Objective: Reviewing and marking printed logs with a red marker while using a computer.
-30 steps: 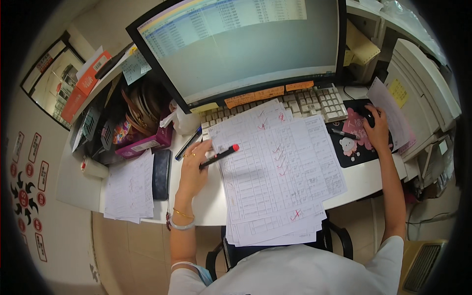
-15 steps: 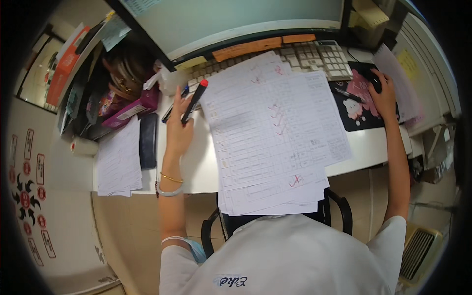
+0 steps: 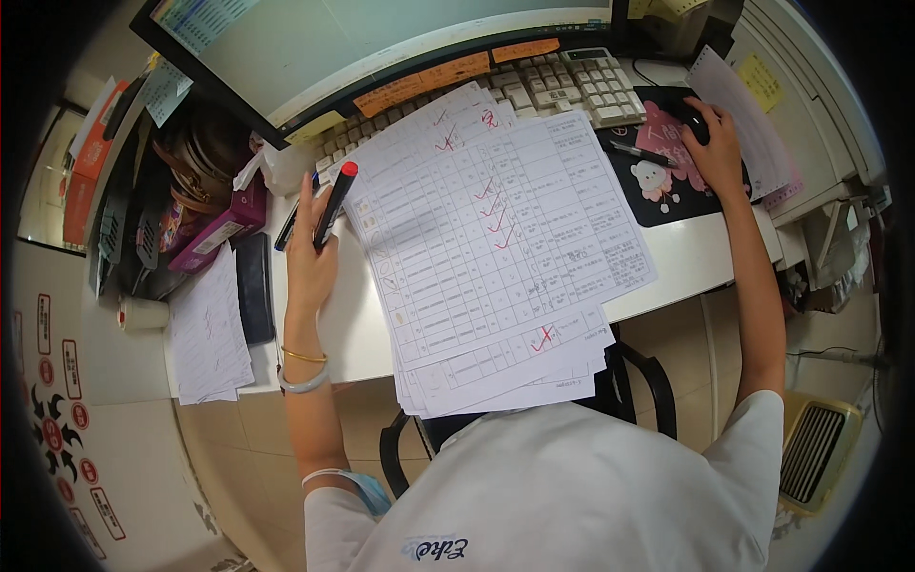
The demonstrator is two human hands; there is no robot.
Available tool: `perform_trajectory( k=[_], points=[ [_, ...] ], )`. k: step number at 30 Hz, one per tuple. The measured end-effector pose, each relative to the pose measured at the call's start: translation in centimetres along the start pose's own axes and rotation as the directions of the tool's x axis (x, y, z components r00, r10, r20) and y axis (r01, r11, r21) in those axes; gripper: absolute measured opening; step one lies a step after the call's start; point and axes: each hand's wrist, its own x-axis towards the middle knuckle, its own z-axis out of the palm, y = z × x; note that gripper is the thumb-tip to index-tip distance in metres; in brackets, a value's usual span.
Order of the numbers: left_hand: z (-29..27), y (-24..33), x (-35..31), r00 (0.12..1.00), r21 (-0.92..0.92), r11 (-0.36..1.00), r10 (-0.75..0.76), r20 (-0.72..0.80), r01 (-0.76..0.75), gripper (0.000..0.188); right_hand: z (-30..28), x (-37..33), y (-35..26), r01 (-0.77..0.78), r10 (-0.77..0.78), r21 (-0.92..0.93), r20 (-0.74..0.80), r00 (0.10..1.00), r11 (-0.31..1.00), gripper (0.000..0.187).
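My left hand [image 3: 310, 257] rests at the left edge of the papers, closed on a black marker [image 3: 331, 212] with a red cap that points up and away. A second dark pen [image 3: 288, 227] shows on the left side of the same hand; whether the fingers grip it too is unclear. Printed table sheets [image 3: 448, 286] with red ticks lie in a loose stack, overhanging the near desk edge. At the right, my right hand [image 3: 715, 157] is closed over a black computer mouse [image 3: 699, 129] on a dark mouse pad [image 3: 667, 212] with a pink and white picture.
A pale keyboard [image 3: 610, 95] stands behind the papers, below a monitor [image 3: 400, 48]. A black pen [image 3: 643, 153] lies on the mouse pad. Leftward are a dark flat case [image 3: 254, 291], more sheets [image 3: 212, 334] and a purple box [image 3: 224, 229]. A chair armrest [image 3: 653, 386] sits under the desk edge.
The whole view has shifted, so desk and hands appear further left and slightly higher. My left hand still holds the marker; my right hand stays on the mouse.
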Motion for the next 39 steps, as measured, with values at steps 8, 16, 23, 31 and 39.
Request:
perform_trajectory(
  k=[8,16,23,31,39],
  points=[
    [-0.2,0.5,0.0,1.0,-0.106,0.994,0.024,0.008,-0.023,0.092,-0.5,0.1,0.1,0.05,-0.048,0.015,-0.084,0.995,0.999,0.045],
    [-0.3,0.1,-0.6,1.0,-0.048,0.999,-0.001,0.02,0.002,0.091,-1.0,-0.5,-0.6,-0.035,0.035,0.016,-0.001,0.999,0.999,0.046],
    [-0.5,0.3,-0.2,0.996,-0.079,0.994,-0.067,0.062,0.072,0.092,-0.9,-0.2,-0.8,-0.031,0.031,0.034,-0.01,0.999,0.999,0.045],
    [-0.5,0.6,-0.1,0.996,-0.085,0.994,-0.07,0.057,0.075,0.092,-0.6,-0.2,-0.6,-0.025,0.026,0.033,-0.012,1.0,0.999,0.044],
    [-0.4,0.4,-0.4,0.998,-0.065,0.997,-0.038,0.04,0.04,0.091,-0.7,-0.4,-0.3,-0.01,0.01,0.031,-0.019,1.0,0.999,0.045]
  ],
)
